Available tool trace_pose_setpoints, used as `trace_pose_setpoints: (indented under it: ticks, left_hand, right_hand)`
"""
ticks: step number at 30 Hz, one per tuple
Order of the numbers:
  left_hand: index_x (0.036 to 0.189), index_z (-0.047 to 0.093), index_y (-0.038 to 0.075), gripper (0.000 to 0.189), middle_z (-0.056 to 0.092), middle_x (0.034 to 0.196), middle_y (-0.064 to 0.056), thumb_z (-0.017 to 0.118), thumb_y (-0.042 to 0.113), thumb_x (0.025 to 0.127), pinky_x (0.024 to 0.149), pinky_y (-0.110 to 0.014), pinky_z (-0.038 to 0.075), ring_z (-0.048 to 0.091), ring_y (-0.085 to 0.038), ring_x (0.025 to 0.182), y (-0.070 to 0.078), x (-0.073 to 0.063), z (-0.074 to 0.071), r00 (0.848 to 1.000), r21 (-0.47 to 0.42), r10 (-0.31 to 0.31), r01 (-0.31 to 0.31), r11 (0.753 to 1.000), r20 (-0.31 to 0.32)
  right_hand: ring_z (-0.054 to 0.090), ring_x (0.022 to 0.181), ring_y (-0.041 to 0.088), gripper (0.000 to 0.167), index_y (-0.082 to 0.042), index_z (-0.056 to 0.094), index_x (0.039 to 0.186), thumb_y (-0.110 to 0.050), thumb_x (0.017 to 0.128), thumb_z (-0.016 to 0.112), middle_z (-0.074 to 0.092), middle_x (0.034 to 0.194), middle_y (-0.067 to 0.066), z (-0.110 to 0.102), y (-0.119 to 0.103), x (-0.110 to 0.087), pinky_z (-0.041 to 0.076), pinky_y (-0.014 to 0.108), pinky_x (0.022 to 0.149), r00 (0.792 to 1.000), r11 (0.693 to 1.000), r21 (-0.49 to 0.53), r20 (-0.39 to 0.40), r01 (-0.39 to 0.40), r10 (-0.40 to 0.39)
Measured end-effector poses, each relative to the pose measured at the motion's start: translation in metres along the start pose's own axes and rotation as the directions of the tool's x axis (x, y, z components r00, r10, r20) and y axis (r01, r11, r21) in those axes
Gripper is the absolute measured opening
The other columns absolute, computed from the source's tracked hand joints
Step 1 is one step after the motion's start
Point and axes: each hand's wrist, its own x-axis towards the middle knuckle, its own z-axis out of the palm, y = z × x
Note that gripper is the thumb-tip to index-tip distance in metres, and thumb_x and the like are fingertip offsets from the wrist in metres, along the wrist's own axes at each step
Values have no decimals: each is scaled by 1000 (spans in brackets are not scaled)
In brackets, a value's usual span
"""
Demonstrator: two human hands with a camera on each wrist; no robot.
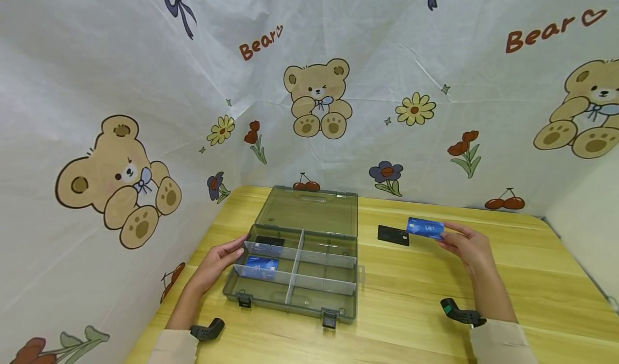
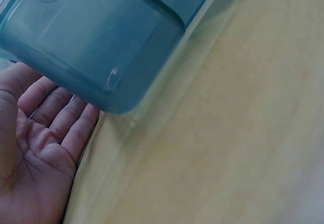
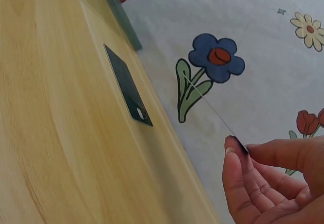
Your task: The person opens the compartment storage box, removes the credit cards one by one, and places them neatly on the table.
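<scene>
My right hand (image 1: 468, 245) pinches a blue bank card (image 1: 424, 228) at its right end, between thumb and fingers, above the table. In the right wrist view that card shows almost edge-on as a thin line. A black card (image 1: 393, 235) with a chip lies flat on the table to its left. My left hand (image 1: 217, 263) rests against the left side of a translucent grey-green divided box (image 1: 290, 306), its fingers (image 2: 76, 127) extended along the outer wall. Inside the box's left column, another black card (image 1: 271, 241) lies in the back compartment and a blue card (image 1: 261, 266) in the middle one.
The box's lid (image 1: 309, 211) is folded back towards the wall. Two black latches hang at its front, one latch (image 1: 329, 319) near the right corner. A white bear-print cloth (image 1: 367, 41) rises behind and beside the wooden table (image 1: 396, 310).
</scene>
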Motion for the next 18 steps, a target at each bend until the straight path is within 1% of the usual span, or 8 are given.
trace_pose_setpoints:
  ticks: [1,3,8,10,15,18]
  left_hand:
    - [154,45,9,51,36,160,-13,56,23,106,101,-17,43,30,-32,147,0,0,0,1000,0,1,-1,1000,0]
    - [154,45,8,51,36,160,-13,56,23,106,101,-17,43,30,-32,147,0,0,0,1000,1,3,-3,1000,0]
    - [154,45,8,51,36,160,-13,56,24,106,101,-17,43,29,-33,147,-1,1,0,1000,4,1,-1,1000,1]
    - [154,44,7,51,35,160,-14,55,24,107,102,-18,42,28,-35,147,-2,1,-1,1000,11,3,-3,1000,4]
    - [154,44,9,52,36,160,-13,56,25,107,102,-18,42,28,-34,148,-2,1,-1,1000,18,-8,7,1000,2]
    - [154,45,11,52,36,160,-10,57,26,106,102,-16,41,28,-32,148,-1,1,-1,1000,12,-19,19,1000,-3]
  right_hand:
    - [75,78,14,37,-2,66,132,2,96,67,71,88,-4,-2,1,1,59,33,81,1000,1000,-3,-3,-7,7]
    - [74,79,14,39,0,64,135,2,96,66,70,88,-5,-5,4,4,59,33,81,1000,1000,-22,-6,-16,16]
    - [74,79,13,51,9,49,145,0,97,65,68,88,-7,-10,8,7,60,31,78,999,994,-100,-23,-31,29]
    - [73,78,12,53,11,46,146,0,98,64,67,87,-7,-11,9,7,60,30,77,999,990,-134,-33,-42,38]
    - [72,76,12,54,13,42,147,1,99,62,66,87,-7,-13,13,8,60,29,74,998,982,-181,-35,-52,46]
    - [72,75,12,54,14,41,147,1,99,61,67,87,-6,-14,15,10,60,29,72,999,982,-184,-26,-48,44]
